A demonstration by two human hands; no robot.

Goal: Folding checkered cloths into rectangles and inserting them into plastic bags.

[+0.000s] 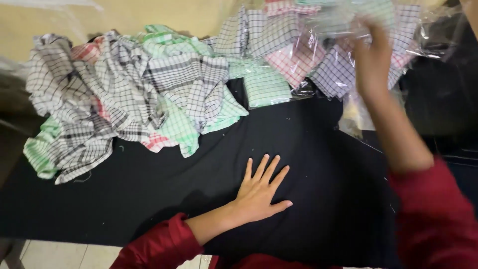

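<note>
checked cloths (308, 55), clear plastic wrap, blurred

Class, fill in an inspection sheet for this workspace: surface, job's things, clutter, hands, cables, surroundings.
Surface: black cloth-covered table, specked with lint.
Job's things: folded checked cloths in clear plastic wrap at the far edge.
Clutter: crumpled heap of checked cloths, black, green and red on white, far left.
Hands: left hand flat on the table, fingers spread; right hand raised at the wrapped cloths, blurred.
Cables: nothing seen.
Surroundings: yellowish wall behind; pale tiled floor below.
</note>
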